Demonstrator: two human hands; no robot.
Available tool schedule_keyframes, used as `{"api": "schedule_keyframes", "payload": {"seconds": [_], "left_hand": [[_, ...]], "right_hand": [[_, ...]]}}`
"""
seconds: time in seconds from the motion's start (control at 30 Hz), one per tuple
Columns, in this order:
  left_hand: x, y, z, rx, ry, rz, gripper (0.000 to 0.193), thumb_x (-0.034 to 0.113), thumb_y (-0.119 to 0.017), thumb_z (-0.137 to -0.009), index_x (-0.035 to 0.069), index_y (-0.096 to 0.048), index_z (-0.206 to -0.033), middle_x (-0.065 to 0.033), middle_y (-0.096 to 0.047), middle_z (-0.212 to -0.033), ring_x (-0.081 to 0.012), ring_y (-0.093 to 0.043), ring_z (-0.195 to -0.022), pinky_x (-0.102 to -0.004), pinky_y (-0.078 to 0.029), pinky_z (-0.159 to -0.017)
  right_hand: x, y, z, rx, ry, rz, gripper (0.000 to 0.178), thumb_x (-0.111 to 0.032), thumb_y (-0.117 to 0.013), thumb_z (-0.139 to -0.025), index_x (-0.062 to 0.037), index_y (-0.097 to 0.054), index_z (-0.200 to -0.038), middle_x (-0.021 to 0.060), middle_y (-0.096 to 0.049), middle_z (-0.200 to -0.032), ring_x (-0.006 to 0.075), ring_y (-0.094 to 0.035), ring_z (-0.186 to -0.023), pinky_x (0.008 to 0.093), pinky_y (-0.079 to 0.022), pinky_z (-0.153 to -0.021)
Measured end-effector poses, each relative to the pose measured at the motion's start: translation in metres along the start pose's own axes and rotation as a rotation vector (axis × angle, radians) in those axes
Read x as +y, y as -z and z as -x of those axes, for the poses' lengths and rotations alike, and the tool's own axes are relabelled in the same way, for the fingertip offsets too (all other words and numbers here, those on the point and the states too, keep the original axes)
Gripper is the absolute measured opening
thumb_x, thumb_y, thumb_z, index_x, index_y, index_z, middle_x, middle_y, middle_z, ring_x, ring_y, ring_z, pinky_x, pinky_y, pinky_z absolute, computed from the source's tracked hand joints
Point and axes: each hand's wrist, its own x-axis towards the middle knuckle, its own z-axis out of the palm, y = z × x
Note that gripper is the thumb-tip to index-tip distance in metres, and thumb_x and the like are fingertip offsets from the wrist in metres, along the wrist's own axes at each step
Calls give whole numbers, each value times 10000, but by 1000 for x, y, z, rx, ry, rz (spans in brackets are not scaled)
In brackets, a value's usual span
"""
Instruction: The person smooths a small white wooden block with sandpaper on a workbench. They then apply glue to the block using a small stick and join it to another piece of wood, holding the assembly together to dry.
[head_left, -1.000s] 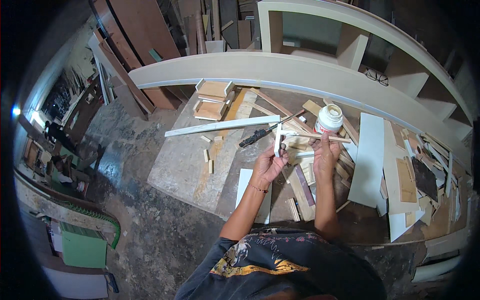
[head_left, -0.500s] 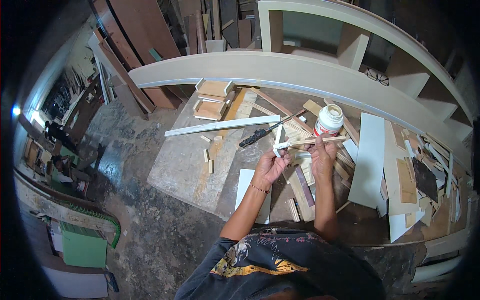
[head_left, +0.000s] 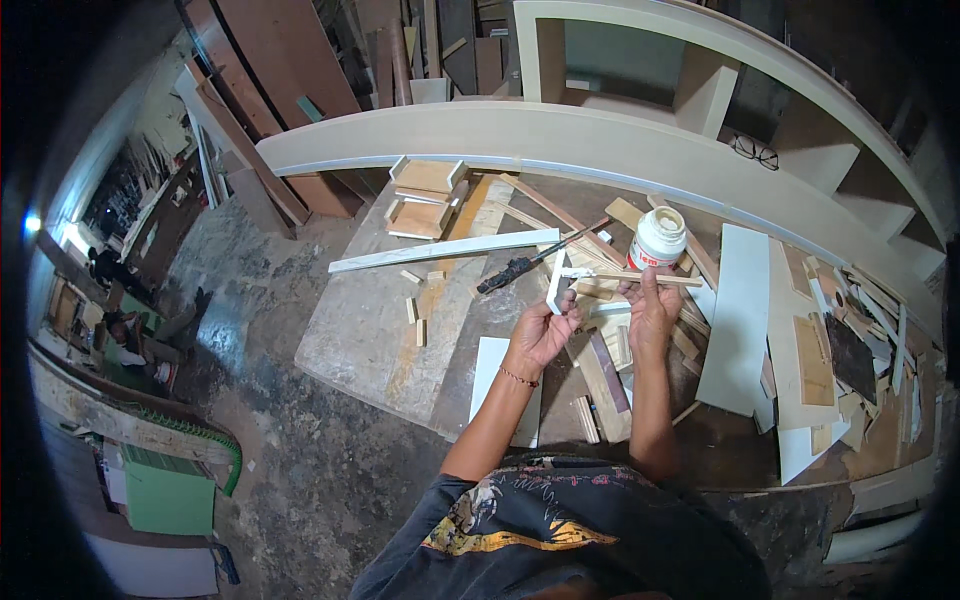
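Between thumb and fingers my left hand [head_left: 545, 332] holds a small white strip [head_left: 556, 284], tilted upright. My right hand [head_left: 652, 306] is closed on a thin wooden stick [head_left: 640, 277] that points left. A thick white blob of glue [head_left: 577, 272] covers the stick's left end, at or very near the strip's edge; I cannot tell whether they touch. Just beyond my right hand stands an open white glue jar [head_left: 660, 240] with a red label. A dark-handled screwdriver-like tool [head_left: 508, 274] lies beyond my left hand.
On the worktable [head_left: 385, 340] lie a long white strip [head_left: 445, 250], several small wood blocks [head_left: 411, 310] and two shallow wooden trays [head_left: 428, 178]. A white panel [head_left: 733, 320] and offcuts [head_left: 815, 360] cover the right side. A curved cabinet frame [head_left: 400, 135] borders the far edge.
The glue-covered end of the stick has shifted slightly right and up, away from the lower part of the white strip. My left hand has barely moved.
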Motion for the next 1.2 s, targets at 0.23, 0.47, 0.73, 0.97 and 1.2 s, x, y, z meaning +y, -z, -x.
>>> {"api": "schedule_keyframes", "payload": {"seconds": [0.23, 0.47, 0.73, 0.97, 1.2], "left_hand": [[-1, -4, 3, 33, 6, 12, 322, -27, -476, -738, -42, -419, -1055, -105, -544, -837, -144, -525, -697, -281, -423, -656], [-2, -19, 0, 123, -62, -44, 410, -26, -450, -759, -44, -376, -1161, -120, -554, -901, -139, -535, -717, -285, -439, -660], [0, 2, -3, 24, -47, -47, 273, 25, -430, -819, -44, -437, -1083, -110, -556, -880, -155, -550, -720, -287, -473, -640], [-2, -3, -5, 96, -73, -140, 220, 22, -467, -796, -37, -467, -1008, -119, -553, -846, -158, -531, -681, -289, -456, -651], [4, -18, -1, 143, -134, -184, 170, 62, -475, -826, 4, -486, -985, -92, -559, -855, -151, -538, -697, -266, -465, -613]], "right_hand": [[2, 4, -2, -40, -14, 2, 123, -122, -548, -809, -52, -455, -848, 68, -539, -705, 157, -556, -597, 279, -477, -527], [-9, -6, 4, -143, -69, 4, 144, -112, -563, -797, -31, -445, -815, 84, -541, -697, 151, -535, -557, 266, -462, -532], [-12, -6, 1, -132, -18, -15, 109, -107, -541, -811, -55, -453, -849, 89, -564, -734, 150, -555, -611, 267, -466, -539], [-5, -7, 2, -71, -45, 8, 158, -126, -568, -797, -38, -449, -849, 83, -550, -729, 152, -547, -588, 271, -474, -527], [-12, 5, -4, -107, -17, 4, 133, -115, -541, -811, -52, -444, -876, 98, -561, -710, 155, -550, -570, 267, -472, -533]]}}
